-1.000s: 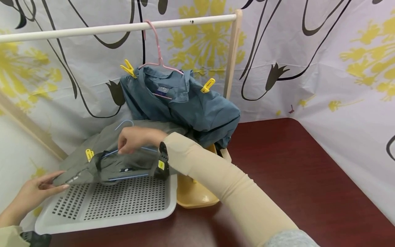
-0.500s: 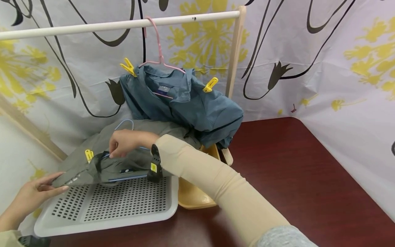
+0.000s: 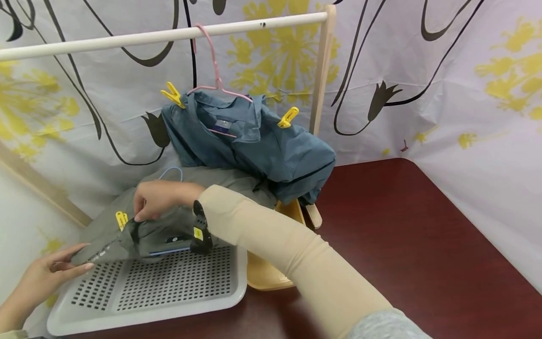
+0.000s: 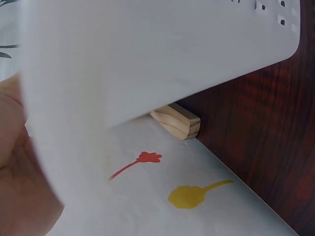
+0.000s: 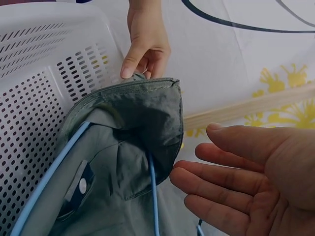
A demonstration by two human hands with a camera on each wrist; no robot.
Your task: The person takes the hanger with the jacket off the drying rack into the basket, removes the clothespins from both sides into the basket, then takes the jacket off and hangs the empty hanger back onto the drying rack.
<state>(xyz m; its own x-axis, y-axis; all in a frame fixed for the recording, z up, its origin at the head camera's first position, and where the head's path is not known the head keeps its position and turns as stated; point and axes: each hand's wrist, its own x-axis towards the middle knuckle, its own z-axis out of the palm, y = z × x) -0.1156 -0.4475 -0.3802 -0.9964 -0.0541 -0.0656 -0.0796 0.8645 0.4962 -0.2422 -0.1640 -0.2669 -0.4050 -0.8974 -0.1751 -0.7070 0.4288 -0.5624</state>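
A grey-green garment (image 3: 156, 238) lies over the white perforated basket (image 3: 148, 315), with a light-blue hanger (image 5: 152, 194) inside its opening. My left hand (image 3: 44, 278) pinches the garment's left end between thumb and fingers; the left wrist view shows this hand (image 4: 22, 162) only partly, behind the basket's side. Over the garment's opening is my right hand (image 3: 158, 200). In the right wrist view its fingers (image 5: 221, 182) are loosely bent beside the garment's edge, thumb apart, with nothing between them. Whether the fingertips touch the cloth I cannot tell. A yellow clothespin (image 3: 121, 220) sits on the garment near them.
A blue shirt (image 3: 254, 141) with two yellow clothespins (image 3: 289, 117) hangs on a pink hanger (image 3: 216, 70) from the white rail (image 3: 127, 40). Under the shirt stands a yellow container (image 3: 267, 273). The dark red table (image 3: 394, 235) extends to the right.
My right hand has moved left and slightly down along the garment, from the blue hanger's bar towards the clothespin. The left hand stays at the garment's end.
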